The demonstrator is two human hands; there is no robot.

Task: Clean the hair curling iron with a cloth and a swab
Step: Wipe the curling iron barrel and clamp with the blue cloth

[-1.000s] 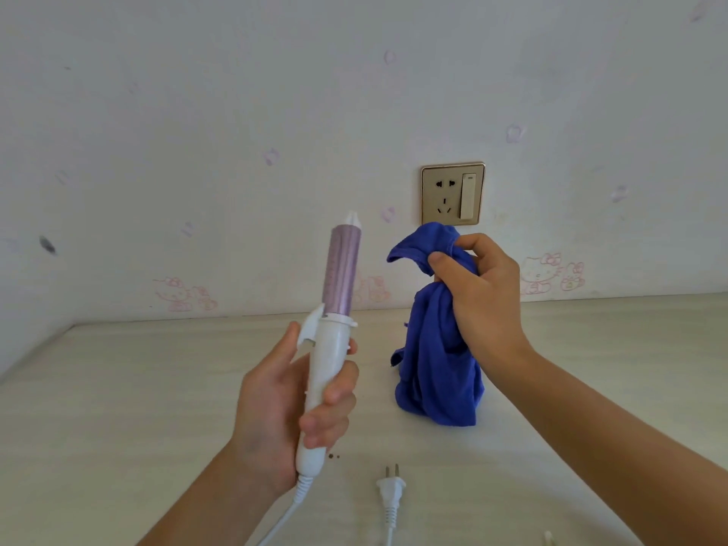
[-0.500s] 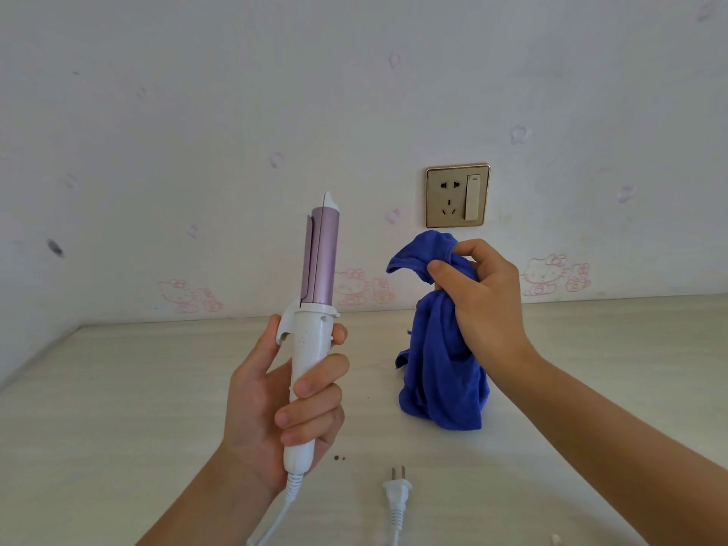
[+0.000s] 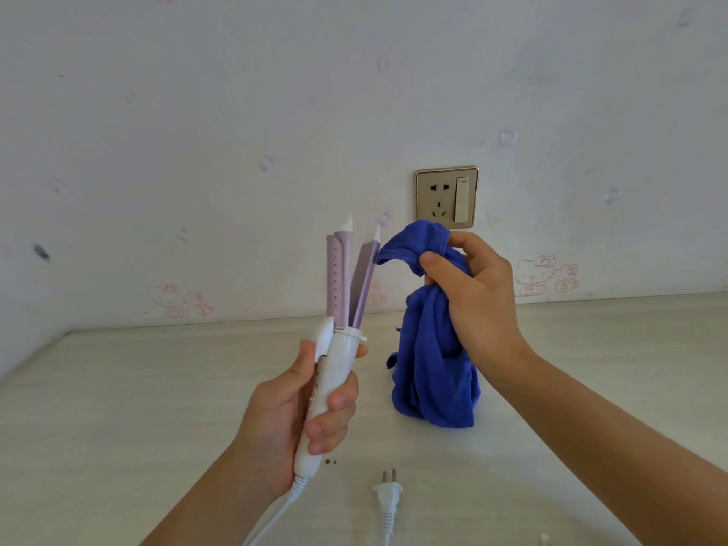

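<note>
Grips in the left hand (image 3: 299, 415), fingers curled round the white plastic handle, a hair curling iron with lilac plates (image 3: 338, 348), held clear above the pale wooden table (image 3: 118, 407). Stands close to upright, long axis nearly vertical, white tips pointing up along the wall, plates spread in a narrow V. Clutches in the right hand (image 3: 472, 305) a bunched royal-blue cloth (image 3: 433, 372), top fold just beside the right-hand plate, contact hard to judge. Trails a white cord (image 3: 275, 518) from the handle base, cut off at the bottom edge. Below, a white two-pin plug (image 3: 388, 496) flat on the table, lead likewise cropped. At the lower right edge, a small white tip (image 3: 545, 539), too cropped to identify
</note>
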